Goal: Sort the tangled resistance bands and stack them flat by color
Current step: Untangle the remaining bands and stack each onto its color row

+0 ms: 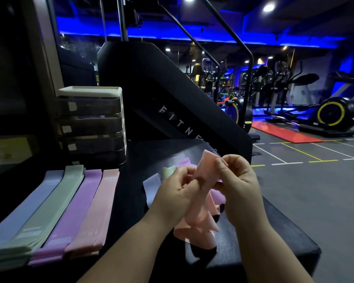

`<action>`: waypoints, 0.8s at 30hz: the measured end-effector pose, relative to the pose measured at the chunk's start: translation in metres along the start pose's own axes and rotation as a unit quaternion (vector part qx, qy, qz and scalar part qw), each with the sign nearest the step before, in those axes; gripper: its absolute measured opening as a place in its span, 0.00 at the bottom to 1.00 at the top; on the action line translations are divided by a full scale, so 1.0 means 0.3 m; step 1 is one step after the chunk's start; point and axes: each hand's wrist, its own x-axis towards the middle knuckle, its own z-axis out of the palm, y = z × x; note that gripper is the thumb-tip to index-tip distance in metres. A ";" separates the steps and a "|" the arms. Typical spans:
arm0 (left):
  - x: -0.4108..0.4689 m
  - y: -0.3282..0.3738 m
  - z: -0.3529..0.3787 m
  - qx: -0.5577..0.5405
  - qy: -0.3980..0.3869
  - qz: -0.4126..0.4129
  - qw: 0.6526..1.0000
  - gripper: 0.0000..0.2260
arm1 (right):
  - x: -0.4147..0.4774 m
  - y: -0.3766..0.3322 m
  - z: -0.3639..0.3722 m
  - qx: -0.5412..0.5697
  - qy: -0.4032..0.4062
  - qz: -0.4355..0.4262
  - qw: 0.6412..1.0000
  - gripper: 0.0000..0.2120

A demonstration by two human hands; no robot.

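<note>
Nearest the camera, two bare forearms come up from the bottom edge and meet over the black counter [131, 203], where the left hand [175, 194] and the right hand [240, 185] hold one pink resistance band [199, 224] between them. Each grip is pinching it: the left hand's fingers curl around the band's middle, and the right hand's fingertips nip its upper fold. The rest of the band hangs twisted down to the counter. Behind and under the hands lie loose pieces of a blue band [150, 187], a green band [169, 170] and a purple band [185, 162], which overlap and are not yet sorted. To the left, four flat stacks sit side by side: a blue stack [23, 211], a green stack [47, 213], a purple stack [76, 209] and a pink stack [99, 209]. A clear drawer unit [90, 123] stands just behind them. The step in hand looks like freeing this pink band from the tangle and working out its twist. Several bands of each color are already stacked, so the job seems well along. The next move probably calls for drawing the loop straight until both layers lie flat. It would then go across to the pink stack, laid in line with the bands below so the pile stays even, without dragging the purple band along with it.
</note>
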 end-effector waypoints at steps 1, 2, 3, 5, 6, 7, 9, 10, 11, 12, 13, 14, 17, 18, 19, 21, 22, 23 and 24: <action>0.001 -0.006 -0.001 0.017 -0.002 0.003 1.000 0.14 | 0.002 -0.003 -0.002 0.008 0.005 -0.002 1.000 0.05; 0.003 -0.013 -0.001 0.036 -0.006 0.003 0.999 0.15 | 0.003 -0.004 -0.002 0.016 0.007 -0.003 1.000 0.05; 0.004 -0.017 -0.003 0.055 -0.014 0.000 0.998 0.15 | 0.004 -0.004 -0.003 0.021 0.008 -0.003 1.000 0.05; 0.011 -0.023 -0.010 0.109 -0.032 -0.007 0.993 0.14 | 0.003 -0.002 -0.001 0.025 0.007 -0.003 1.000 0.06; 0.015 -0.021 -0.015 0.143 -0.042 -0.009 0.989 0.15 | 0.003 -0.001 -0.001 0.030 0.009 -0.003 0.999 0.06; 0.020 -0.014 -0.024 0.179 -0.050 -0.011 0.982 0.18 | 0.004 -0.002 -0.003 0.037 0.013 -0.004 0.999 0.06; 0.031 0.003 -0.043 0.239 -0.058 -0.012 0.969 0.22 | 0.010 -0.006 -0.010 0.045 0.025 -0.014 0.999 0.06; 0.037 0.011 -0.053 0.252 -0.059 -0.013 0.966 0.23 | 0.015 -0.008 -0.015 0.043 0.031 -0.022 0.998 0.06; 0.043 0.016 -0.063 0.259 -0.058 -0.014 0.964 0.23 | 0.019 -0.010 -0.019 0.039 0.036 -0.028 0.998 0.06; 0.048 0.017 -0.072 0.267 -0.056 -0.012 0.962 0.23 | 0.022 -0.010 -0.023 0.036 0.040 -0.033 0.998 0.07; 0.052 0.018 -0.079 0.277 -0.055 -0.006 0.959 0.24 | 0.024 -0.007 -0.026 0.034 0.045 -0.033 0.998 0.07; 0.055 0.015 -0.085 0.287 -0.054 0.001 0.956 0.24 | 0.025 -0.004 -0.027 0.034 0.047 -0.031 0.998 0.07; 0.058 0.000 -0.094 0.300 -0.060 0.004 0.952 0.21 | 0.026 0.002 -0.030 0.028 0.054 -0.023 0.998 0.07; 0.061 -0.006 -0.096 0.286 -0.055 -0.005 0.957 0.18 | 0.029 0.005 -0.035 0.028 0.057 -0.021 0.998 0.07; 0.062 -0.008 -0.096 0.255 -0.041 -0.014 0.966 0.16 | 0.032 0.004 -0.040 0.029 0.060 -0.016 0.998 0.07; 0.068 -0.006 -0.099 0.173 0.003 -0.027 0.985 0.11 | 0.041 0.008 -0.053 0.034 0.063 -0.002 0.997 0.06; 0.072 0.001 -0.099 0.134 0.015 -0.028 0.991 0.09 | 0.046 0.012 -0.058 0.037 0.062 0.009 0.997 0.06; 0.077 0.012 -0.099 0.097 0.014 -0.026 0.995 0.08 | 0.050 0.014 -0.061 0.045 0.062 0.023 0.997 0.06; 0.082 0.025 -0.097 0.064 0.003 -0.025 0.998 0.08 | 0.054 0.014 -0.064 0.056 0.062 0.037 0.996 0.06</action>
